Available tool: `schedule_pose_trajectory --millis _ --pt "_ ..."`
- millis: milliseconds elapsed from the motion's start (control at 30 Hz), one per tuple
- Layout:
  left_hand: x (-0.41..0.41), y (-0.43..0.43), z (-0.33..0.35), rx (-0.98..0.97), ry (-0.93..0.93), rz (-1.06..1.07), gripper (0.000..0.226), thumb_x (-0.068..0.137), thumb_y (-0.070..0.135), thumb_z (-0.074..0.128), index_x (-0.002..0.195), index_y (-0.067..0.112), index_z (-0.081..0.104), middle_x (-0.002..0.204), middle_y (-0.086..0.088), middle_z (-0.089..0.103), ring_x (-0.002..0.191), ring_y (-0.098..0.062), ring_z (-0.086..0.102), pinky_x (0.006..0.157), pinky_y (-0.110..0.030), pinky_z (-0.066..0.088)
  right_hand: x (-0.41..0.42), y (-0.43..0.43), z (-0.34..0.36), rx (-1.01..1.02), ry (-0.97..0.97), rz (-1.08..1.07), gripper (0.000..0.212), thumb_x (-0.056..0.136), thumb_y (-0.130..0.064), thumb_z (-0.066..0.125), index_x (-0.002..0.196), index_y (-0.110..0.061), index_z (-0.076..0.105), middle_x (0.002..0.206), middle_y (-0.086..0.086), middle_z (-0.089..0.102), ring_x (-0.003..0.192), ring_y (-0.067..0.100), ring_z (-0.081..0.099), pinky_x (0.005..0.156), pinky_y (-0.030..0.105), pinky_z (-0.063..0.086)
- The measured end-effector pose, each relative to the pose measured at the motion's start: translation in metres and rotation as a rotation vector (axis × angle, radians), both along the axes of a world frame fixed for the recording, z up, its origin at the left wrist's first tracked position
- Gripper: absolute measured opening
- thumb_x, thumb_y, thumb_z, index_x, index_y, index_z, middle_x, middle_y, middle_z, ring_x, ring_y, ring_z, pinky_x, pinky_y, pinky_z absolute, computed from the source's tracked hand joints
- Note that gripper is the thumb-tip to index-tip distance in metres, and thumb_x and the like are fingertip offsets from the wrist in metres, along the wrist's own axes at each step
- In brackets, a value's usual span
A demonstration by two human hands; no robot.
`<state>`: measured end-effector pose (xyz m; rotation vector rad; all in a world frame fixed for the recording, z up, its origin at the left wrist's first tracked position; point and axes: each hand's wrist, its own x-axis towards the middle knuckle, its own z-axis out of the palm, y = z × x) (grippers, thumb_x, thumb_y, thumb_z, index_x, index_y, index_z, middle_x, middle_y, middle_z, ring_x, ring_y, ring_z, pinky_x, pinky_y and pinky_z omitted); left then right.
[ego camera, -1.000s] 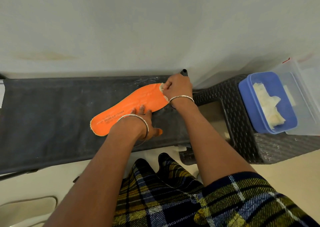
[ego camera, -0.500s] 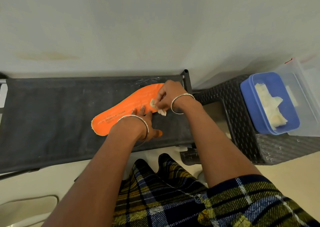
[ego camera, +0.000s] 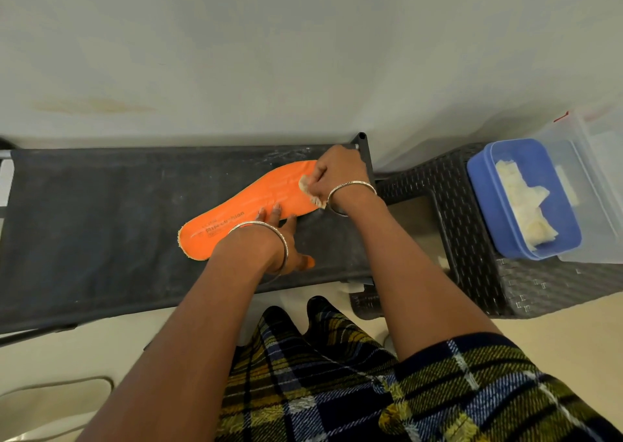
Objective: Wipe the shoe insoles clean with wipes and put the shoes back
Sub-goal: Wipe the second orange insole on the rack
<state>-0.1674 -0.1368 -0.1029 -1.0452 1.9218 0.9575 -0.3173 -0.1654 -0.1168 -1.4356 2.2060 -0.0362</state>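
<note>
Head view. Black fabric bench (ego camera: 101, 222) set against a pale wall. To its right, touching it, a dark woven stool (ego camera: 472, 239) carries a blue tub (ego camera: 485, 205) of spare wipes (ego camera: 522, 202). Orange insole (ego camera: 256, 199) lies flat on the bench, narrow end to the left and broad end near the bench's right edge. Left hand (ego camera: 279, 239) — fingers straight, pressing on the insole's near edge. Right hand (ego camera: 337, 172) — fingers curled round a crumpled wipe (ego camera: 305, 185), held against the broad end.
</note>
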Motion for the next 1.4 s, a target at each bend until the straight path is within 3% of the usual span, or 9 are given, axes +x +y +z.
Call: schedule_pose_trajectory --millis 67,133,267,433,633,833,1033,1233,1400 --pt "0.000 -0.001 0.000 0.002 0.002 0.001 0.091 0.094 0.057 0.046 0.153 0.024 -0.015 0.158 -0.003 -0.028 0.147 -0.032 -0.018 0.120 -0.052 0.006 -0.004 0.000 -0.002 -0.095 0.086 -0.065 0.014 0.085 -0.021 0.068 0.088 -0.013 0.079 0.094 0.005 0.076 0.096 0.026 0.068 0.087 0.033 0.054" --pt "0.000 -0.001 0.001 0.003 -0.002 0.001 0.090 0.094 0.057 0.046 0.153 0.024 -0.014 0.158 -0.003 -0.027 0.147 -0.033 -0.017 0.120 -0.053 0.006 -0.005 -0.002 -0.002 -0.068 0.075 -0.046 0.012 0.084 -0.019 0.069 0.089 -0.014 0.079 0.094 0.004 0.076 0.096 0.024 0.068 0.087 0.033 0.055" --pt "-0.002 0.000 0.001 0.000 -0.005 0.009 0.090 0.095 0.056 0.046 0.153 0.023 -0.015 0.158 -0.004 -0.026 0.147 -0.033 -0.018 0.120 -0.052 0.006 0.000 0.002 0.000 0.099 -0.091 0.098 0.006 0.072 -0.012 0.077 0.074 -0.017 0.080 0.078 -0.001 0.075 0.075 0.015 0.070 0.079 0.033 0.060" --pt "-0.002 0.000 0.002 0.000 -0.004 0.011 0.089 0.095 0.055 0.045 0.153 0.022 -0.014 0.158 -0.004 -0.027 0.147 -0.033 -0.017 0.120 -0.051 0.006 -0.006 0.001 -0.005 -0.161 -0.005 -0.113 0.008 0.081 -0.016 0.072 0.080 -0.014 0.080 0.088 0.004 0.076 0.089 0.022 0.070 0.085 0.035 0.057" --pt "-0.003 0.000 0.003 -0.001 -0.006 0.020 0.089 0.095 0.055 0.045 0.154 0.022 -0.013 0.159 -0.004 -0.025 0.147 -0.034 -0.016 0.120 -0.050 0.006 0.001 0.003 0.002 0.136 -0.126 0.101 0.009 0.070 -0.010 0.080 0.073 -0.018 0.080 0.077 -0.002 0.075 0.072 0.011 0.070 0.075 0.032 0.061" --pt "-0.003 -0.001 0.005 0.001 -0.006 0.015 0.088 0.096 0.054 0.045 0.154 0.021 -0.013 0.159 -0.004 -0.025 0.147 -0.033 -0.015 0.120 -0.049 0.007 -0.006 0.000 -0.003 -0.137 0.016 -0.076 0.009 0.083 -0.017 0.071 0.082 -0.015 0.079 0.091 0.003 0.076 0.091 0.020 0.070 0.087 0.033 0.055" --pt "-0.003 -0.002 0.004 0.001 -0.002 0.023 0.088 0.096 0.055 0.045 0.154 0.022 -0.012 0.159 -0.003 -0.024 0.147 -0.033 -0.016 0.120 -0.051 0.006 0.001 -0.001 0.001 0.184 -0.079 0.083 0.007 0.070 -0.014 0.082 0.076 -0.016 0.080 0.080 0.001 0.076 0.077 0.017 0.072 0.078 0.035 0.061" --pt "-0.003 0.000 0.007 -0.001 0.001 0.027 0.087 0.096 0.053 0.044 0.154 0.020 -0.012 0.159 -0.004 -0.024 0.147 -0.033 -0.015 0.120 -0.050 0.006 -0.003 -0.002 -0.004 -0.125 0.023 -0.100 0.011 0.086 -0.020 0.071 0.087 -0.014 0.079 0.095 0.005 0.076 0.097 0.023 0.068 0.086 0.032 0.055" --pt "-0.004 -0.001 0.004 -0.001 -0.001 0.036 0.087 0.096 0.054 0.045 0.154 0.021 -0.012 0.160 -0.003 -0.023 0.147 -0.032 -0.016 0.120 -0.050 0.005 0.004 -0.004 -0.007 0.166 -0.054 0.049 0.012 0.068 -0.016 0.075 0.079 -0.014 0.077 0.085 0.006 0.074 0.081 0.024 0.071 0.078 0.038 0.061"
